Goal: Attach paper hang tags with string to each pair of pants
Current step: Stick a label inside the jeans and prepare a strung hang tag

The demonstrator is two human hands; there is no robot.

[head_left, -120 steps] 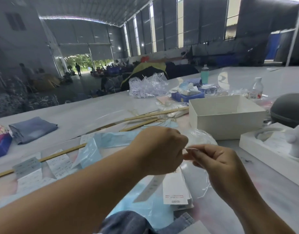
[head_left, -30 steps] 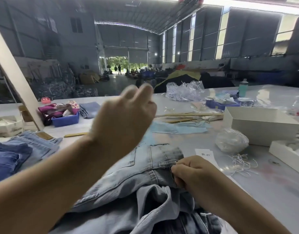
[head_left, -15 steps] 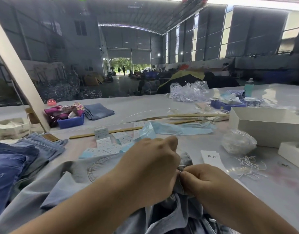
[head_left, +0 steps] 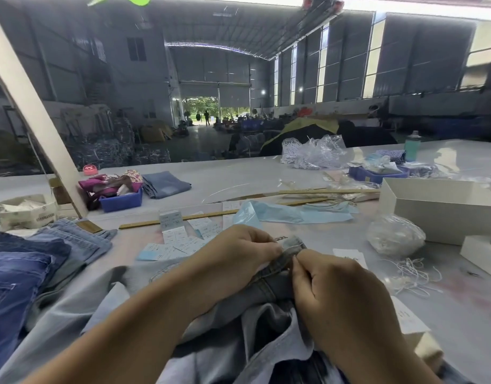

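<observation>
Light blue jeans (head_left: pixel 111 314) lie bunched on the table in front of me, their waistband (head_left: pixel 292 246) raised between my hands. My left hand (head_left: pixel 238 259) pinches the waistband from the left. My right hand (head_left: pixel 333 289) pinches it from the right, fingers curled at the seam; any string there is hidden. A white paper hang tag (head_left: pixel 349 256) lies just right of my hands. Loose white strings (head_left: pixel 413 275) lie on the table beyond it. Small paper labels (head_left: pixel 180 242) are spread behind my left hand.
Folded darker jeans (head_left: pixel 22 270) are stacked at the left. A clear bag of strings (head_left: pixel 394 235) and a white box (head_left: pixel 443 209) stand at the right. A blue plastic sheet (head_left: pixel 294 214), wooden sticks (head_left: pixel 183 218) and a blue bin (head_left: pixel 121 200) lie farther back.
A second ago my left hand was raised above the jeans; it came down to the waistband and both hands now pinch it close together. The view tilted down slightly.
</observation>
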